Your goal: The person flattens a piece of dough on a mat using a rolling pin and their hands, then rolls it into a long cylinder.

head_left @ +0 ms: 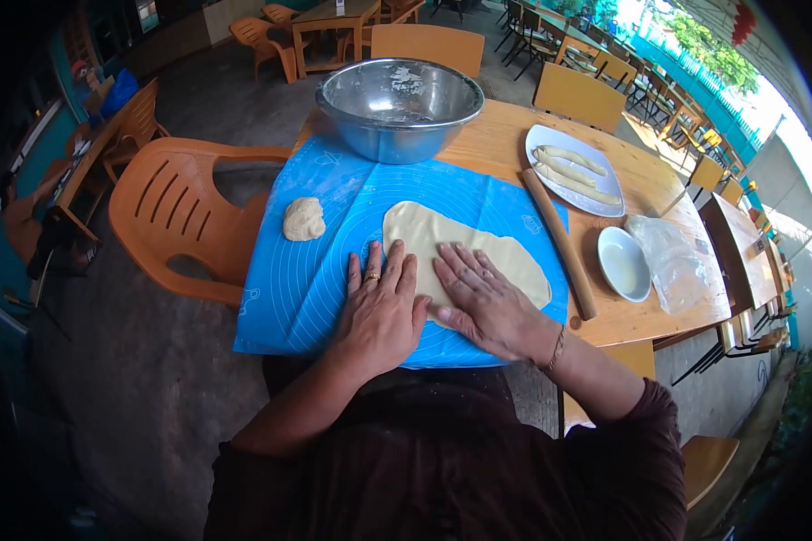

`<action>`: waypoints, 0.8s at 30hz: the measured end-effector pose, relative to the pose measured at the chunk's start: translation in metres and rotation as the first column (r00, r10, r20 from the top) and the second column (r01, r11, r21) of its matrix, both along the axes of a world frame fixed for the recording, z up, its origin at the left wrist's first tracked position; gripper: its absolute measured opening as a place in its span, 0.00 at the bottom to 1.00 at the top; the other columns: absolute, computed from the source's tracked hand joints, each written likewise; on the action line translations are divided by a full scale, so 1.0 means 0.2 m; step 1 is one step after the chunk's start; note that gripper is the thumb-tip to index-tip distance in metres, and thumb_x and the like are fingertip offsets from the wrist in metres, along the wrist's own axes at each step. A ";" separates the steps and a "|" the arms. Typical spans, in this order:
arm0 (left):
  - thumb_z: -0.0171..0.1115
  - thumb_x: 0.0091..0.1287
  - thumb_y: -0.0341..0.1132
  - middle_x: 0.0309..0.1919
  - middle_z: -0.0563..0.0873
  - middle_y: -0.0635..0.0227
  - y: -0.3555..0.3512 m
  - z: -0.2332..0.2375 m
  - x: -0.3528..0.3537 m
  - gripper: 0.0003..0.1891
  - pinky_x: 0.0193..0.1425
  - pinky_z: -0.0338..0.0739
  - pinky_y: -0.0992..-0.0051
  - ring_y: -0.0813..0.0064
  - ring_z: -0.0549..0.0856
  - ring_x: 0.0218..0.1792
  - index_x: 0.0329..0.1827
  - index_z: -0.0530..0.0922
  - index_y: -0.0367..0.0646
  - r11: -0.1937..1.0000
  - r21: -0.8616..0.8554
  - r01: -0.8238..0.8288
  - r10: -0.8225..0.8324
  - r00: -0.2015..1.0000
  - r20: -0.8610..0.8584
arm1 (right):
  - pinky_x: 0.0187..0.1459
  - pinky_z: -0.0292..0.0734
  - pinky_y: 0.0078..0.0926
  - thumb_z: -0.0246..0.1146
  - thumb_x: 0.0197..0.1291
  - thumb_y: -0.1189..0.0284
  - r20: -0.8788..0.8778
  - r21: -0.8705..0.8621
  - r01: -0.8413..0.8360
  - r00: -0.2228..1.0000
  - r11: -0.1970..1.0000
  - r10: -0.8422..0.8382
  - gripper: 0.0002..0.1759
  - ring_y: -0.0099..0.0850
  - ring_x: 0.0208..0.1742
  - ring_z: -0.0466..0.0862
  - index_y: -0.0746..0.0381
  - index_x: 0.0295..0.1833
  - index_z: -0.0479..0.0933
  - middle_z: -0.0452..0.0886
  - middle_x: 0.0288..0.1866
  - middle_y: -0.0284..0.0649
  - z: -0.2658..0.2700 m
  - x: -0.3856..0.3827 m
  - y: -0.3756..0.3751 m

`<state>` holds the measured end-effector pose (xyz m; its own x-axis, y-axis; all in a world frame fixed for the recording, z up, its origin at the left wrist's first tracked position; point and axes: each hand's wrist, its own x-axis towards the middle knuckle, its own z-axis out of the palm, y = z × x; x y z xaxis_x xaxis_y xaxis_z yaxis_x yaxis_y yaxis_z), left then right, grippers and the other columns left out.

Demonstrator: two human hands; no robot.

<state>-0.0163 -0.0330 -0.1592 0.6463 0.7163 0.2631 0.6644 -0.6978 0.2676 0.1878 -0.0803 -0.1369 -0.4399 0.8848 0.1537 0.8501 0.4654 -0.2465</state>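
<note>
A flat, rolled-out sheet of pale dough [465,236] lies on the blue mat [284,307]. My left hand [383,302] rests palm down at the sheet's left and near edge, its fingers spread, a ring on one of them. Flat on the middle of the sheet is my right hand [487,302], fingers extended and thumb pointing left. Both palms hide part of the dough's near edge. Left of the sheet sits a lump of dough [304,219], touched by neither hand.
A steel bowl [400,113] stands at the table's far side. To the right are a rolling pin [559,243], a white plate [539,137] with dough strips, a small white bowl [623,263] and a plastic bag [672,261]. An orange chair [176,212] stands at the left.
</note>
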 end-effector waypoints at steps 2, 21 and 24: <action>0.52 0.73 0.39 0.75 0.62 0.37 0.00 -0.02 0.00 0.31 0.80 0.45 0.41 0.33 0.57 0.77 0.72 0.63 0.24 1.000 0.016 -0.006 0.005 1.000 0.027 | 0.81 0.46 0.48 0.44 0.77 0.49 0.091 0.065 0.035 0.995 0.997 -0.041 0.40 0.54 0.83 0.52 0.74 0.77 0.57 0.55 0.80 0.63 -0.06 0.02 0.17; 0.53 0.65 0.25 0.74 0.50 0.29 0.04 -0.06 -0.04 0.37 0.80 0.48 0.43 0.32 0.54 0.76 0.74 0.46 0.22 1.000 -0.028 0.002 0.013 0.854 0.521 | 0.83 0.40 0.47 0.38 0.76 0.43 0.124 -0.028 0.105 0.987 0.994 -0.101 0.46 0.51 0.85 0.45 0.74 0.79 0.50 0.47 0.83 0.61 -0.07 -0.19 0.48; 0.50 0.70 0.31 0.74 0.49 0.31 0.05 -0.06 -0.06 0.35 0.79 0.48 0.44 0.35 0.55 0.76 0.74 0.46 0.23 0.999 -0.031 0.025 0.002 0.738 0.675 | 0.82 0.41 0.48 0.41 0.76 0.44 0.175 0.089 0.025 0.984 0.996 -0.040 0.46 0.53 0.84 0.48 0.74 0.79 0.50 0.49 0.82 0.63 -0.15 -0.23 0.41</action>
